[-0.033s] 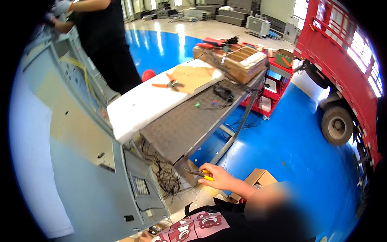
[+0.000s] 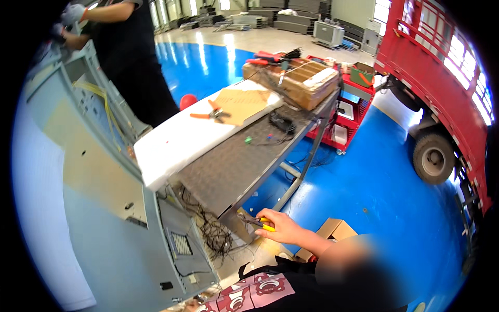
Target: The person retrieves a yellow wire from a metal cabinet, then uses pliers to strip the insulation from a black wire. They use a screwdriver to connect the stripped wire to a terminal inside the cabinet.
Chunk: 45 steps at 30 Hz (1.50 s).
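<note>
My right hand (image 2: 280, 226) is closed around a pair of pliers (image 2: 251, 221) with yellow-and-dark handles. Their jaws point left, just off the near corner of the grey metal workbench (image 2: 223, 171), above a tangle of thin black wire (image 2: 215, 236). Of my left hand (image 2: 191, 304) only a sliver shows at the bottom edge, beside the pink bear-print cloth on my front; its fingers are hidden. To its left stands a large grey metal cabinet panel (image 2: 109, 223). Orange-handled pliers (image 2: 215, 113) lie on brown cardboard (image 2: 241, 100) over a white foam slab (image 2: 166, 151).
A co-worker in black (image 2: 132, 62), wearing gloves, works at the cabinet's far end. An open carton (image 2: 335, 229) sits on the blue floor by my right arm. Beyond the bench are a worn cardboard box (image 2: 312, 91), a red tool cart (image 2: 353, 112) and a red truck (image 2: 442, 67).
The view has shifted slightly, so the bench and its contents sit a little further left. Less of my left hand shows. My right hand still holds the pliers.
</note>
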Tool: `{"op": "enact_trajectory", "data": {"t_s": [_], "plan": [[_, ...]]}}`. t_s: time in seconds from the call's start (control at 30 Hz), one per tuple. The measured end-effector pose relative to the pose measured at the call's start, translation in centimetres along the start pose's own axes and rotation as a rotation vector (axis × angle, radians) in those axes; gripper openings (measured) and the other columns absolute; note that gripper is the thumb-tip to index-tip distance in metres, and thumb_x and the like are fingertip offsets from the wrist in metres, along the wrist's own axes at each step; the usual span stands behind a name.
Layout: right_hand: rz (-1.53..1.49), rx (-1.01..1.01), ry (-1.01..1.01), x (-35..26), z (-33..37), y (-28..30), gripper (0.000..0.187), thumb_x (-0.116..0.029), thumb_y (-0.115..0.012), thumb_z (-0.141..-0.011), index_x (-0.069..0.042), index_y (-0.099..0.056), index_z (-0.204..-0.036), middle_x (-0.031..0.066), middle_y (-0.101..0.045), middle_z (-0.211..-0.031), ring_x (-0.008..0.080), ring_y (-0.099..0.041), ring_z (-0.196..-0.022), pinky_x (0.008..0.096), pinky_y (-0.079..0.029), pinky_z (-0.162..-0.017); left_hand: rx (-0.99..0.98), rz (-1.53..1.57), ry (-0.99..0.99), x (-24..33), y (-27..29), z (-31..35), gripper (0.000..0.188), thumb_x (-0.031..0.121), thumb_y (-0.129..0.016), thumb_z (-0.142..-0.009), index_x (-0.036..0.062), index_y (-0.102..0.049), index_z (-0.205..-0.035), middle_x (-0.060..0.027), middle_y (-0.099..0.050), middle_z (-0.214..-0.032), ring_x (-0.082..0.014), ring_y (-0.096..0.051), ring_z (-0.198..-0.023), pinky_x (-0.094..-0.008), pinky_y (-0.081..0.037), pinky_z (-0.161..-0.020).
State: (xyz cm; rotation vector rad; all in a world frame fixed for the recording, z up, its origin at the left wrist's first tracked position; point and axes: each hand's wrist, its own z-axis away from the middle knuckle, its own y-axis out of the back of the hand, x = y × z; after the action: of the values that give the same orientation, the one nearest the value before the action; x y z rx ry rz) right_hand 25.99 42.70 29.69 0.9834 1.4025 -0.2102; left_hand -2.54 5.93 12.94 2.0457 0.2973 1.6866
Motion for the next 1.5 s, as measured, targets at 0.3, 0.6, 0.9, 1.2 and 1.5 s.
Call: {"op": "enact_trajectory", "data": {"t_s": [0.3,0.6,0.9,1.2,1.5], "plan": [[-0.046,0.119,-0.01,4.7,-0.8,7.3,0.047,-0.041,-0.068,-0.088,-0.006,-0.053,-0.115,0.014,-0.06,-0.098,0.0267,-0.059,-0.09,0.0362,-0.048,-0.08,-0.606,0.055,-0.093,8.9,-22.3,2.3,0.046,0.023,-0.056,-0.099,-0.0063,-0.038,-0.128,-0.0197,-0.046,-0.122,-0.0269,-0.046,-0.111,-0.0383,-0.037,-0.095],[-0.128,0.278,-0.136,2.1,0.5,8.6,0.038,-0.035,-0.065,-0.092,-0.005,-0.052,-0.111,0.0147,-0.058,-0.094,0.0282,-0.058,-0.083,0.0384,-0.046,-0.076,-1.153,0.092,-0.253,13.8,-35.9,3.8,0.041,0.025,-0.058,-0.098,-0.0047,-0.044,-0.122,-0.0166,-0.051,-0.112,-0.0242,-0.05,-0.102,-0.0368,-0.04,-0.089],[-0.277,0.598,-0.317,8.8,3.6,13.3,0.032,-0.031,-0.067,-0.093,-0.005,-0.059,-0.109,0.0049,-0.062,-0.093,0.0119,-0.057,-0.087,0.0288,-0.047,-0.079,-1.425,0.025,-0.218,14.1,-42.0,7.8,0.037,0.027,-0.061,-0.096,-0.0031,-0.05,-0.116,-0.0136,-0.055,-0.103,-0.0214,-0.053,-0.093,-0.0353,-0.043,-0.082],[-0.434,0.589,-0.288,18.6,-0.1,24.7,0.035,-0.03,-0.069,-0.092,-0.003,-0.057,-0.11,0.0037,-0.06,-0.093,0.0108,-0.056,-0.089,0.0283,-0.047,-0.081,-1.497,-0.133,-0.087,14.1,-51.5,12.7,0.034,0.029,-0.063,-0.095,-0.0014,-0.056,-0.11,-0.0105,-0.06,-0.093,-0.0186,-0.056,-0.085,-0.0339,-0.047,-0.076],[-0.19,0.864,-0.392,26.6,3.5,39.7,0.019,-0.021,-0.062,-0.093,-0.006,-0.058,-0.104,0.0039,-0.06,-0.083,0.012,-0.054,-0.075,0.0298,-0.046,-0.069,-1.702,-0.055,-0.365,19.2,-64.7,16.4,0.032,0.03,-0.065,-0.094,0.0002,-0.062,-0.104,-0.0074,-0.065,-0.083,-0.0158,-0.06,-0.076,-0.0324,-0.05,-0.069]]}}
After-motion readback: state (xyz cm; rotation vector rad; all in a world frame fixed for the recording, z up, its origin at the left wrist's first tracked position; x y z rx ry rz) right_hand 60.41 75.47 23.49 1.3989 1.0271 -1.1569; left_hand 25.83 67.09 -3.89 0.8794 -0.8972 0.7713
